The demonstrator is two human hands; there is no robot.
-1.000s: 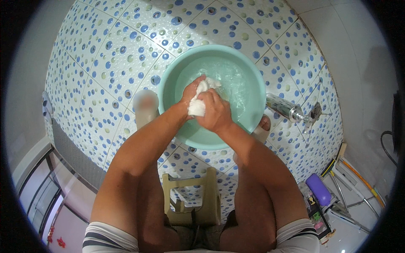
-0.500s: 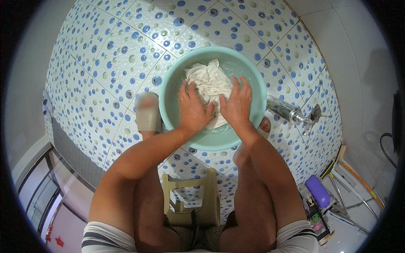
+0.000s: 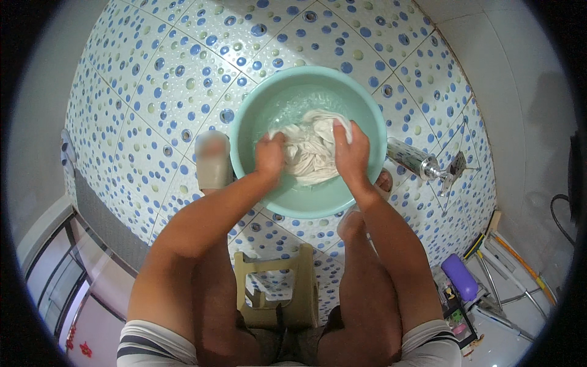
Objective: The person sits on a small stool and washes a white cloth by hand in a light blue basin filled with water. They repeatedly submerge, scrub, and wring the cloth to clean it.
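Observation:
A round pale-green basin [image 3: 309,210] holds clear, rippling water, and a crumpled off-white cloth [image 3: 310,160] lies bunched in it. My left hand [image 3: 269,154] is closed on the cloth's left side. On the opposite side my right hand [image 3: 353,151] grips a fold, its thumb on top and its fingers mostly hidden. The cloth's exact kind cannot be made out from its folds. Both hands are inside the basin's rim, the bunched cloth stretched between them.
A beige plastic stool [image 3: 278,312] is beneath me, between my legs. My sandaled feet flank the basin. To the right lies a silvery metal cylinder [image 3: 411,158] on the dotted tile floor [image 3: 177,79]. A purple container [image 3: 460,277] and several poles [image 3: 520,263] are at the lower right.
My hands have gone from spread over the cloth to closed on its two sides. The cloth has shifted toward me and bunched up, leaving rippled water at the basin's far side.

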